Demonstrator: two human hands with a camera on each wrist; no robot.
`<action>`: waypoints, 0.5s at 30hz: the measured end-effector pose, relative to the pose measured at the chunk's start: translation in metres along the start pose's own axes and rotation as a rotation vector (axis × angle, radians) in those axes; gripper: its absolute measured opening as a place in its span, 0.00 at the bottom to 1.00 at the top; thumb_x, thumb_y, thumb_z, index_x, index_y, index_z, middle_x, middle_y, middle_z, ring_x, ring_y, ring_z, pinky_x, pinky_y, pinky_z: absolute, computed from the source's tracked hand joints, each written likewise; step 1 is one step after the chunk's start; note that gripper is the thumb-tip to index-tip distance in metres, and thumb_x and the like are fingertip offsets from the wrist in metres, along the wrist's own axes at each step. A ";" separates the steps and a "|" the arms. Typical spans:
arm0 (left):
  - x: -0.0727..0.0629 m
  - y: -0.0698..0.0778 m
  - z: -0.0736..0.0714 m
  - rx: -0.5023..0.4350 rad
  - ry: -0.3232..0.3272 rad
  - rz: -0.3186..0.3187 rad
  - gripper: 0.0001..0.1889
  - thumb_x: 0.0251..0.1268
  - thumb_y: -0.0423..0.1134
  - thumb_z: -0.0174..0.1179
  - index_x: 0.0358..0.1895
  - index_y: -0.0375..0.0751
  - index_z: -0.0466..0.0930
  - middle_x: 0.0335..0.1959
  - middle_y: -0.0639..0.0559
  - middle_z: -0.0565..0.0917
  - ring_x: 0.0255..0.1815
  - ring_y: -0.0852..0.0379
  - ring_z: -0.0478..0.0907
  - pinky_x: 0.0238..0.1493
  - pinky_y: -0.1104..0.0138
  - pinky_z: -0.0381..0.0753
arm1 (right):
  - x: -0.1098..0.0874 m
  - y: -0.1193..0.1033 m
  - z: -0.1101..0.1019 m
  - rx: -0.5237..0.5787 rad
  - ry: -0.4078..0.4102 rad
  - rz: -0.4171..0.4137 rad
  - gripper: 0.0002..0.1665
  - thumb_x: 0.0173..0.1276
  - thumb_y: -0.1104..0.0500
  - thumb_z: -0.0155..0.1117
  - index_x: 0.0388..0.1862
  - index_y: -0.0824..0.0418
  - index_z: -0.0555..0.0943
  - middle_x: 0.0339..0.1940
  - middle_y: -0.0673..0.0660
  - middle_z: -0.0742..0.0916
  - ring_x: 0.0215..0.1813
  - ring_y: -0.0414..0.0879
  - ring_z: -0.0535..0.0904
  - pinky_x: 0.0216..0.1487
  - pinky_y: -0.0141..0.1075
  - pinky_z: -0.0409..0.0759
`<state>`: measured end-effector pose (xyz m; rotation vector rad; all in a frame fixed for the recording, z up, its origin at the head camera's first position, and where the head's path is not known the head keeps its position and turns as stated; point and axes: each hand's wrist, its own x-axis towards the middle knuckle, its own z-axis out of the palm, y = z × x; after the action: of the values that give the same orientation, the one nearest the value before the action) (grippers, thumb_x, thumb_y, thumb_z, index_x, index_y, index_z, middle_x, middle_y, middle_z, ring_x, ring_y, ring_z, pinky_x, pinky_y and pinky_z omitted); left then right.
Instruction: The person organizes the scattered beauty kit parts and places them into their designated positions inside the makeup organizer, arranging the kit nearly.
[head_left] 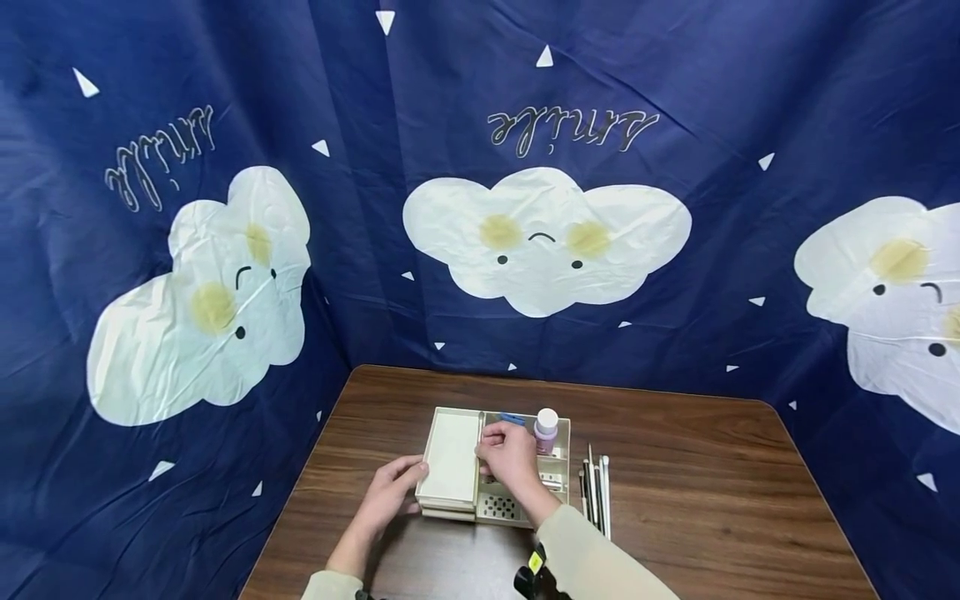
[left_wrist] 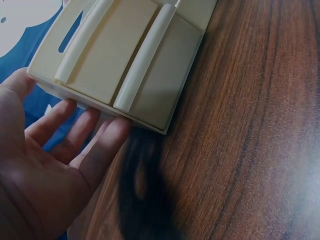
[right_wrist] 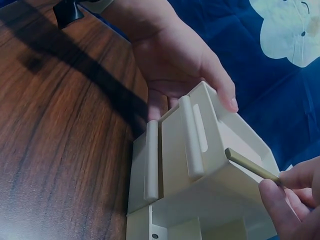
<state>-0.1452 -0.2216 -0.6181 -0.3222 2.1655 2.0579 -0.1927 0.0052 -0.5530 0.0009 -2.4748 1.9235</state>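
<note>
A cream desk organizer (head_left: 452, 458) stands on the table, with two bar-handled drawers (left_wrist: 155, 65) in its front and a shallow rimmed top. My left hand (head_left: 388, 497) grips its left side; the thumb lies at the top rim and the fingers bend against the wall lower down. Between thumb and fingertips my right hand (head_left: 512, 457) pinches a slim olive-coloured stick (right_wrist: 252, 166), slanted over the right edge of the organizer's top. The stick's far end is hidden by the fingers. Beneath the right wrist lies the organizer's lower compartment section (head_left: 566, 492).
In the compartments are a lilac bottle (head_left: 546, 429) with a white cap, a blue clip-like item (head_left: 512, 418) and a group of small dark pieces (head_left: 498, 506). Several slim sticks (head_left: 596, 492) lie on the wooden table (head_left: 697, 483) to the right. A blue cloud-print curtain (head_left: 360, 250) surrounds the table.
</note>
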 end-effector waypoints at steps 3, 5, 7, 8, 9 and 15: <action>0.000 0.000 0.000 0.001 -0.003 0.003 0.28 0.71 0.51 0.65 0.64 0.34 0.78 0.51 0.40 0.85 0.40 0.51 0.86 0.37 0.53 0.91 | 0.003 0.000 0.002 -0.058 0.021 -0.008 0.10 0.52 0.72 0.69 0.35 0.67 0.87 0.24 0.51 0.85 0.17 0.42 0.83 0.20 0.42 0.87; 0.000 0.000 0.000 0.001 -0.004 0.006 0.28 0.71 0.51 0.65 0.64 0.34 0.78 0.50 0.40 0.85 0.40 0.51 0.86 0.37 0.53 0.91 | 0.005 -0.001 0.003 -0.102 0.034 -0.011 0.10 0.52 0.71 0.70 0.34 0.66 0.87 0.23 0.51 0.85 0.16 0.40 0.82 0.17 0.36 0.85; 0.000 0.000 0.000 0.000 -0.003 0.008 0.28 0.71 0.50 0.65 0.64 0.33 0.78 0.50 0.40 0.85 0.40 0.51 0.86 0.37 0.53 0.91 | 0.007 -0.002 0.004 -0.144 0.044 -0.024 0.10 0.51 0.71 0.70 0.34 0.65 0.87 0.23 0.51 0.86 0.15 0.38 0.81 0.16 0.33 0.83; 0.000 0.000 0.000 0.000 -0.003 0.007 0.28 0.71 0.50 0.65 0.64 0.33 0.78 0.51 0.39 0.84 0.40 0.51 0.86 0.37 0.53 0.91 | 0.007 -0.002 0.004 -0.161 0.048 -0.029 0.10 0.51 0.71 0.71 0.33 0.64 0.87 0.22 0.50 0.86 0.15 0.37 0.80 0.15 0.32 0.82; 0.000 0.000 0.000 0.000 -0.002 0.007 0.28 0.71 0.50 0.65 0.64 0.33 0.78 0.51 0.39 0.84 0.40 0.51 0.86 0.37 0.53 0.91 | 0.008 -0.002 0.005 -0.175 0.051 -0.034 0.10 0.50 0.72 0.71 0.33 0.64 0.87 0.22 0.50 0.86 0.15 0.35 0.79 0.15 0.31 0.82; 0.000 -0.001 0.000 0.012 -0.001 0.002 0.29 0.71 0.51 0.65 0.65 0.33 0.78 0.52 0.38 0.84 0.41 0.51 0.86 0.39 0.51 0.91 | 0.010 0.003 0.006 -0.210 0.064 -0.039 0.10 0.50 0.71 0.72 0.33 0.63 0.87 0.21 0.48 0.86 0.13 0.35 0.78 0.16 0.29 0.81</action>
<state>-0.1452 -0.2221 -0.6187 -0.3182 2.1772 2.0448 -0.2027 -0.0001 -0.5574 -0.0138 -2.5997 1.6138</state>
